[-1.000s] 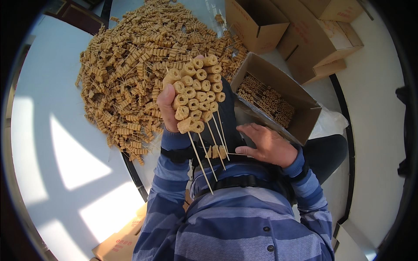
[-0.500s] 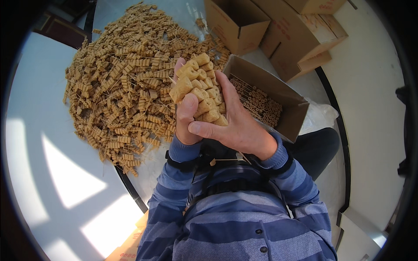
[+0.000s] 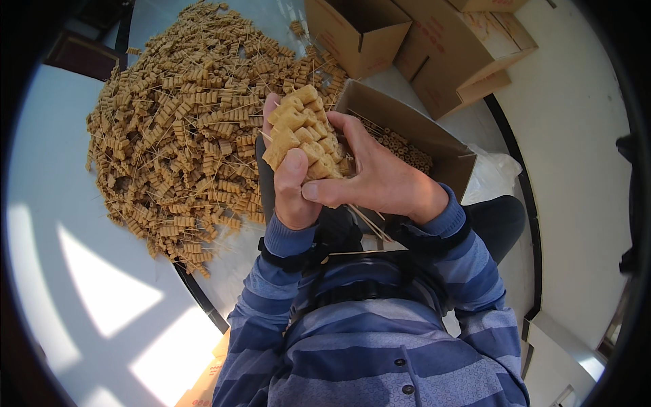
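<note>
A thick bundle of skewers [image 3: 308, 132], threaded with tan, hollow rolled pieces, is clasped between my two hands in front of my chest. My left hand [image 3: 293, 193] wraps its left side, thumb pressed on the near rolls. From the right, my right hand [image 3: 383, 173] grips the bundle, its thumb running across to the left thumb. Thin bare sticks [image 3: 369, 222] poke out below my right hand. Just beyond that hand stands an open cardboard box [image 3: 444, 152], with skewers [image 3: 400, 144] standing packed inside, partly hidden by my hand.
A large heap of loose skewers [image 3: 183, 136] spreads over the plastic sheet on the left. Several more cardboard boxes [image 3: 366, 41] stand at the far right. Crumpled clear plastic [image 3: 495, 173] lies beside the open box. My bent knee [image 3: 502, 224] is at the right.
The bundle has turned slightly in my hands, and more bare sticks now show below my right hand. My right hand has shifted a little to the right. The view has moved slightly.
</note>
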Demonstrator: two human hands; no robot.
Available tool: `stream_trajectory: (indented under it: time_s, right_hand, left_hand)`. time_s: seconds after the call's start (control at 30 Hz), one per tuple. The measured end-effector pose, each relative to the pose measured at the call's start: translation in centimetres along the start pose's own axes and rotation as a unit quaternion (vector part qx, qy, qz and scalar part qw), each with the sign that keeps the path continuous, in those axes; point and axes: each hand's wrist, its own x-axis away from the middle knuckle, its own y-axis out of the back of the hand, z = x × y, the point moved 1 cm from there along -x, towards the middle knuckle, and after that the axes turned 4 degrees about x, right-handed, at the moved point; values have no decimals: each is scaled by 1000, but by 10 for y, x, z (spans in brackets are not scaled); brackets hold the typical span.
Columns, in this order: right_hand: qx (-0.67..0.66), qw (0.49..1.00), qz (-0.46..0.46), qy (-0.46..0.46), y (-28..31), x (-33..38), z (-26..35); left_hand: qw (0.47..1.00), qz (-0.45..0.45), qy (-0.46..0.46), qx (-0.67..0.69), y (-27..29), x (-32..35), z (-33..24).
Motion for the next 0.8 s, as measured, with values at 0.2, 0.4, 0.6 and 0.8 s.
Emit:
stream_trajectory:
  time_s: [0.2,0.4,0.6,0.8]
  right_hand:
    - [23,999,-30,-23,8,-5,-4]
    - [162,974,-161,14,48,-6,-30]
    - [524,806,-272,25,94,-7,-103]
    - [604,753,-259,-3,86,-37,-186]
  left_hand:
    - [999,-8,30,13,0,-7,15]
    - [988,40,75,-132,21,-29,21]
    - [905,59,148,-396,66,-61,0]
    - [760,226,101,-601,77,-90,26]
